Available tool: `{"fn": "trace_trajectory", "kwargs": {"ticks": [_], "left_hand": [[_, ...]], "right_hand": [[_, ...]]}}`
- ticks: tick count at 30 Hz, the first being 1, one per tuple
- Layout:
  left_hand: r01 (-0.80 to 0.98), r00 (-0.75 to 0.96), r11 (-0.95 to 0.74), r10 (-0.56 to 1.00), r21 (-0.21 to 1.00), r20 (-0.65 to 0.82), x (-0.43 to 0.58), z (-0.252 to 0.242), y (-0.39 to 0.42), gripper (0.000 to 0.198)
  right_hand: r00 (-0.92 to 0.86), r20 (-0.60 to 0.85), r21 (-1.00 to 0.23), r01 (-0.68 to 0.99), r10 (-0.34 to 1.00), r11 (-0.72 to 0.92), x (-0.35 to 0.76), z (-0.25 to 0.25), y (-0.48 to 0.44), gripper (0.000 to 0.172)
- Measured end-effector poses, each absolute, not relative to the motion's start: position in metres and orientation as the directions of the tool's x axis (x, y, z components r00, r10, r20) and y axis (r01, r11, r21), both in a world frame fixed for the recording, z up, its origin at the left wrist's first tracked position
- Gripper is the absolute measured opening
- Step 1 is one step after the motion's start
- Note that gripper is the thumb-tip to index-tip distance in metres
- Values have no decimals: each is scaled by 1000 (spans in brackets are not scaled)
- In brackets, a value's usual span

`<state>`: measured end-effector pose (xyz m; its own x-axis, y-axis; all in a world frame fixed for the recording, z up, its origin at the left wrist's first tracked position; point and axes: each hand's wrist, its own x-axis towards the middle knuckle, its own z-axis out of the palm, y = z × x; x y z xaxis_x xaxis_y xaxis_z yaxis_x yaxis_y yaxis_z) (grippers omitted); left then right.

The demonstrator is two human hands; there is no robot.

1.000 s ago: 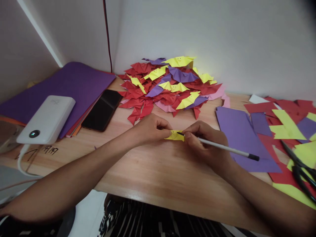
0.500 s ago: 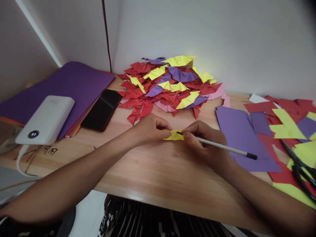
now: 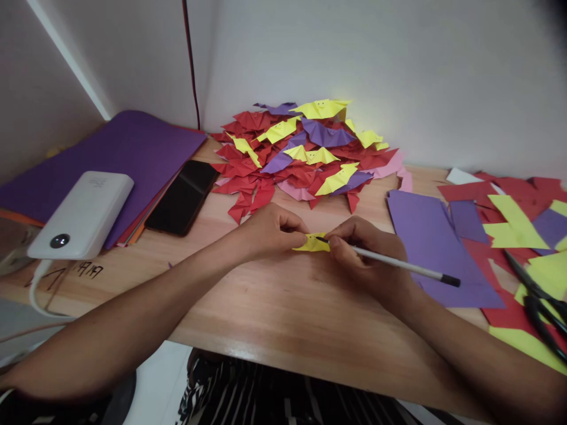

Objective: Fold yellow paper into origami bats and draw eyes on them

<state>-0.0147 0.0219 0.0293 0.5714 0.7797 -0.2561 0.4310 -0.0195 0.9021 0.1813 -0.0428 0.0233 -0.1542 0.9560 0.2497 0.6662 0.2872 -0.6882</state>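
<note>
My left hand (image 3: 278,233) pinches the left end of a small folded yellow paper bat (image 3: 312,244) above the wooden table. In my right hand (image 3: 370,248) is a pen (image 3: 398,265) with a pale grey barrel and a black end cap. Its dark tip touches or nearly touches the yellow paper, where a small dark mark shows. My right fingertips are at the paper's right end and hide part of it. Behind both hands lies a heap of folded paper bats (image 3: 325,137) in red, yellow, purple and pink, some with drawn faces.
At the left are purple paper sheets (image 3: 146,141), a white power bank (image 3: 84,215) with a cable, and a black phone (image 3: 182,198). To the right lie a purple sheet (image 3: 436,248), coloured paper scraps (image 3: 514,221) and black-handled scissors (image 3: 538,301). A wall stands behind.
The pen's capped end has shifted very slightly to the left. The lit display on the power bank has gone dark. Both hands and the yellow paper stay in place.
</note>
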Motion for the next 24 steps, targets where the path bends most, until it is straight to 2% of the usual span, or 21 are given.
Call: {"fn": "trace_trajectory", "kwargs": {"ticks": [18, 21, 24], "left_hand": [[435, 569, -38, 786, 900, -242, -13, 29, 21, 21], [436, 559, -72, 803, 897, -207, -12, 30, 21, 20], [438, 557, -83, 806, 895, -198, -11, 33, 20, 18]], "right_hand": [[-155, 257, -703, 648, 954, 294, 181, 22, -43, 7], [-112, 243, -763, 592, 964, 261, 183, 21, -44, 9], [-37, 221, -880, 423, 975, 215, 185, 21, -44, 7]]}}
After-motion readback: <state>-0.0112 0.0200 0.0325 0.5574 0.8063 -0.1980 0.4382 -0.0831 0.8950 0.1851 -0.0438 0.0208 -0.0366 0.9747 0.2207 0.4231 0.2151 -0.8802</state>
